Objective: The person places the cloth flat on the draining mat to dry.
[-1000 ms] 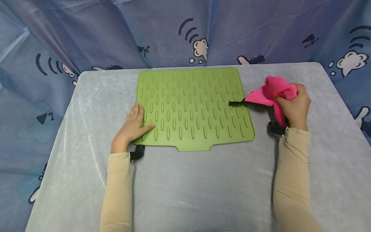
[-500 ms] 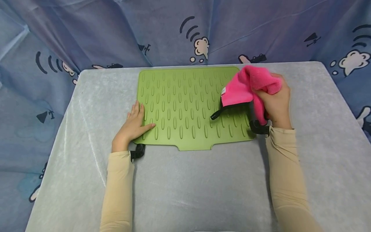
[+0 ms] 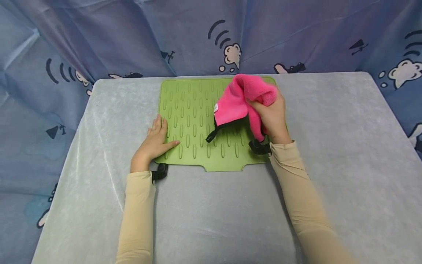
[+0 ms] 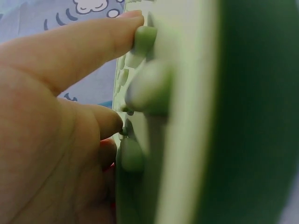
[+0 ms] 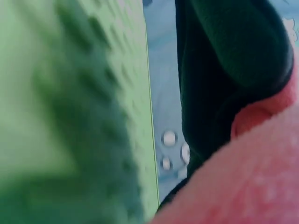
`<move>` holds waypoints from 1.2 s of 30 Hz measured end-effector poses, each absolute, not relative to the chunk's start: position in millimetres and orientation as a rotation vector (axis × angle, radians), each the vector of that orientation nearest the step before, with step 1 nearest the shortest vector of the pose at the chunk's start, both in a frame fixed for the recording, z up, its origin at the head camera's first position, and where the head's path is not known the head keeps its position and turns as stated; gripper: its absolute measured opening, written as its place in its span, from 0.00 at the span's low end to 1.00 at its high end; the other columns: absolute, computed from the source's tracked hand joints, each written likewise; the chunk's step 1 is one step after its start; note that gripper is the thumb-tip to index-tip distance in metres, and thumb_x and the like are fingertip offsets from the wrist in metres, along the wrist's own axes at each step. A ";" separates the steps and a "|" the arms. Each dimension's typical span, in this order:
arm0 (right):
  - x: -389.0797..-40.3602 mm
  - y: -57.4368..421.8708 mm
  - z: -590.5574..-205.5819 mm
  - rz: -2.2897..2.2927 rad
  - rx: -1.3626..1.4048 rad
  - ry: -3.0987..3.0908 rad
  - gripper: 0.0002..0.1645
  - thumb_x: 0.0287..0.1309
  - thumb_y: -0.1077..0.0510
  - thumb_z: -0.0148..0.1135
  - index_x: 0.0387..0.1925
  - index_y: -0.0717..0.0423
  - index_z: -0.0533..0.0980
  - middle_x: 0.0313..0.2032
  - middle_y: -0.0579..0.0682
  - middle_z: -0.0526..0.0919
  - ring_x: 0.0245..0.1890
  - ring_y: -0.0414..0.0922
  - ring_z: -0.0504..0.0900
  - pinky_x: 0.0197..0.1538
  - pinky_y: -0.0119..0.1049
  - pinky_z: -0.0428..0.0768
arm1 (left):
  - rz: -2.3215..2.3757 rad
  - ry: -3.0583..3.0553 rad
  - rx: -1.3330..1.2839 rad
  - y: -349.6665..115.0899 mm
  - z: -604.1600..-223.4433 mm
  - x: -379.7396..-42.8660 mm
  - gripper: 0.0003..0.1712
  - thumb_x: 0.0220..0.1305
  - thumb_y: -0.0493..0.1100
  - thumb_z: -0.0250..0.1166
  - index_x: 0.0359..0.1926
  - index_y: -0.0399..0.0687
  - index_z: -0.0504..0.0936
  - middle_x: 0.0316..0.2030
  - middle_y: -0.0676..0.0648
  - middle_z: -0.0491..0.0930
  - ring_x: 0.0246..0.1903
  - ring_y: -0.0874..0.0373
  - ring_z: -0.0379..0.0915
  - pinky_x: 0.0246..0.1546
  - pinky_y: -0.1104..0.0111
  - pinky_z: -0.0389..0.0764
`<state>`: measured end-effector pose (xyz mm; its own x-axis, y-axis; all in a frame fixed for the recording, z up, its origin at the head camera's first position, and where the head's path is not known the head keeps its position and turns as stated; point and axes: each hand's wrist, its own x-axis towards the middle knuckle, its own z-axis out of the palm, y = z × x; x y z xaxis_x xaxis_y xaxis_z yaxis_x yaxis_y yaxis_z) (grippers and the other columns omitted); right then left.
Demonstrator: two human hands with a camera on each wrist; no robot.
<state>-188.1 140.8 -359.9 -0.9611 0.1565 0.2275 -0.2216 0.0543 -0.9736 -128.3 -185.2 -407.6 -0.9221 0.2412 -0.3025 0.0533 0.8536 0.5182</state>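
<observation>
A green mat with raised oval ridges [image 3: 184, 121] lies flat on the table, its tab toward me. My left hand [image 3: 154, 143] rests on the mat's left edge, fingers straight and thumb spread across the ridges; the left wrist view shows the thumb [image 4: 93, 44] touching a ridge. Above the mat's right half, my right hand [image 3: 274, 115] grips a bunched pink cloth [image 3: 232, 102] with a black border, a small white label and a black hanging loop. In the right wrist view a dark green side of the cloth [image 5: 243, 42] shows, apart from the mat.
A pale grey velvety cover [image 3: 211, 212] spreads over the table around the mat. Behind it hangs a blue-purple printed curtain [image 3: 184, 33]. A black wrist device [image 3: 159, 172] sits at the left cuff, another [image 3: 258, 147] at the right.
My right hand has carried the pink cloth leftward, from beside the mat's right edge to above its right half. The left hand stays in place on the mat.
</observation>
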 end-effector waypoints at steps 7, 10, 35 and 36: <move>-191.8 105.4 -369.5 2.024 0.058 -2.137 0.27 0.46 0.67 0.70 0.50 0.65 0.72 0.43 0.51 0.77 0.44 0.43 0.74 0.50 0.33 0.73 | 0.729 2.681 0.220 -185.7 -408.6 -129.1 0.52 0.67 0.57 0.55 0.71 0.31 0.35 0.71 0.37 0.21 0.70 0.46 0.17 0.68 0.50 0.30; -190.7 101.5 -376.6 1.900 0.067 -2.337 0.29 0.47 0.65 0.69 0.52 0.67 0.71 0.45 0.55 0.78 0.43 0.43 0.74 0.49 0.33 0.73 | 0.722 2.677 0.218 -186.3 -409.0 -129.8 0.52 0.67 0.58 0.55 0.71 0.31 0.35 0.70 0.37 0.21 0.70 0.46 0.17 0.68 0.50 0.30; -193.9 170.6 -359.4 2.073 0.265 -2.768 0.28 0.70 0.49 0.46 0.54 0.73 0.68 0.39 0.51 0.78 0.37 0.39 0.79 0.49 0.40 0.77 | 1.271 2.727 -0.002 -167.7 -385.4 -127.1 0.16 0.68 0.47 0.58 0.42 0.37 0.81 0.36 0.40 0.82 0.34 0.49 0.76 0.34 0.63 0.75; -194.3 169.5 -360.5 2.057 0.253 -2.793 0.28 0.70 0.50 0.46 0.52 0.74 0.68 0.37 0.50 0.78 0.35 0.38 0.80 0.46 0.38 0.78 | 1.273 2.699 0.008 -164.0 -385.6 -127.2 0.15 0.68 0.46 0.58 0.40 0.38 0.82 0.34 0.41 0.82 0.32 0.50 0.76 0.31 0.65 0.73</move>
<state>-194.3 169.5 -360.5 -0.9337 -0.3087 -0.1813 0.0815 0.3098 -0.9473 -127.2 -164.0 -385.6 -0.9877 0.0713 -0.1394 -0.0622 0.6384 0.7672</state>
